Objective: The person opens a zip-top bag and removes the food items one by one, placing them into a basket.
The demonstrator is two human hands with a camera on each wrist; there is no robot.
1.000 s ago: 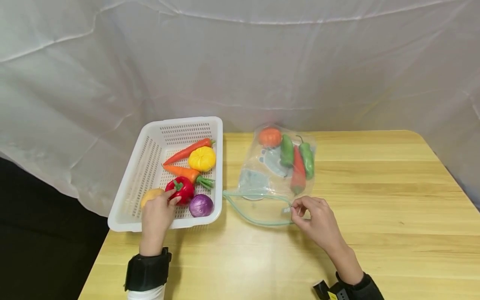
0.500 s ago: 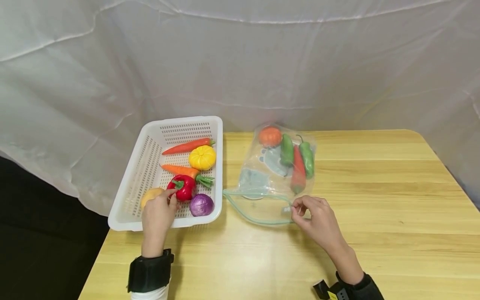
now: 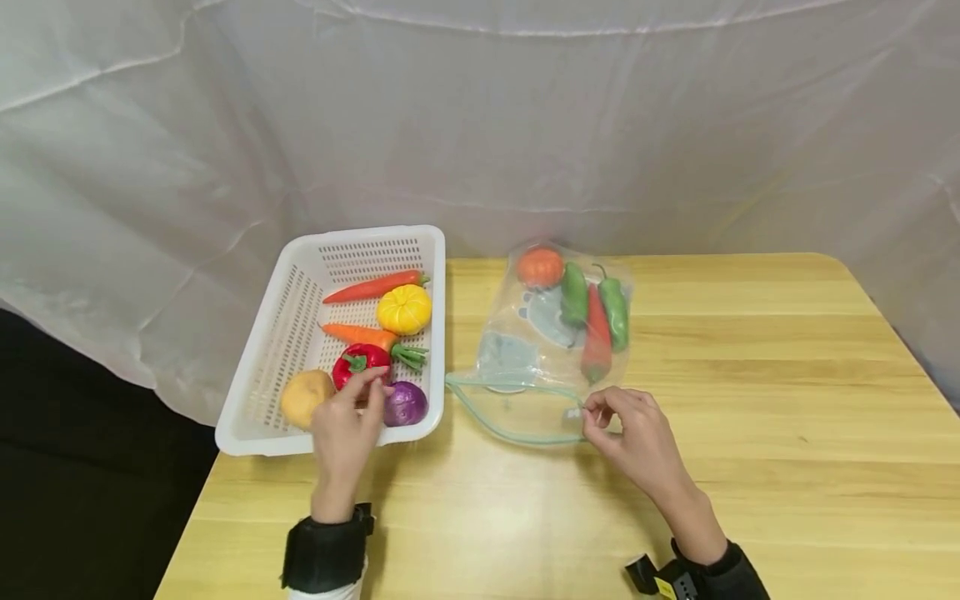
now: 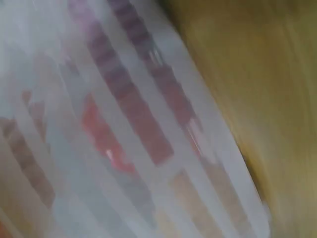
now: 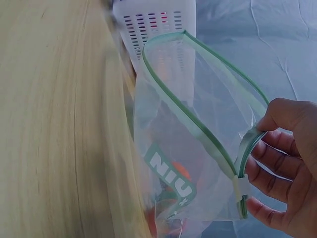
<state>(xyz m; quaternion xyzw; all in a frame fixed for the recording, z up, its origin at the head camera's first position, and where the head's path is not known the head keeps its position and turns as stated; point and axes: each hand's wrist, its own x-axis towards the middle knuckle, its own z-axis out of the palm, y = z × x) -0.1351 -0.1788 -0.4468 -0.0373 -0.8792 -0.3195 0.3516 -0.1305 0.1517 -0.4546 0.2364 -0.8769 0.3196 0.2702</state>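
Observation:
In the head view my left hand (image 3: 347, 435) reaches over the front rim of the white basket (image 3: 255, 358), fingers loosely bent with nothing held. Its fingertips overlap the red bell pepper (image 3: 352, 363) and a round purple vegetable (image 3: 407, 403), partly hiding both. My right hand (image 3: 637, 437) pinches the green-edged mouth of a clear slider bag (image 3: 525, 358), close by its slider (image 5: 241, 186). The mouth gapes in the right wrist view. Inside the bag are an orange pumpkin (image 3: 540, 267), two green peppers (image 3: 615, 312) and a red one (image 3: 596, 337).
A yellow potato-like item (image 3: 306, 398), a yellow pumpkin (image 3: 404, 309), a carrot (image 3: 360, 336) and a long red chili (image 3: 375, 287) also lie in the basket. A wooden table (image 3: 750, 400) carries everything, with a pale curtain (image 3: 562, 125) behind. The left wrist view is blurred.
My left hand has left the bell pepper's left side and shifted right toward the purple vegetable, uncovering the yellow item. The pepper and chili shifted slightly earlier. My right hand keeps its place.

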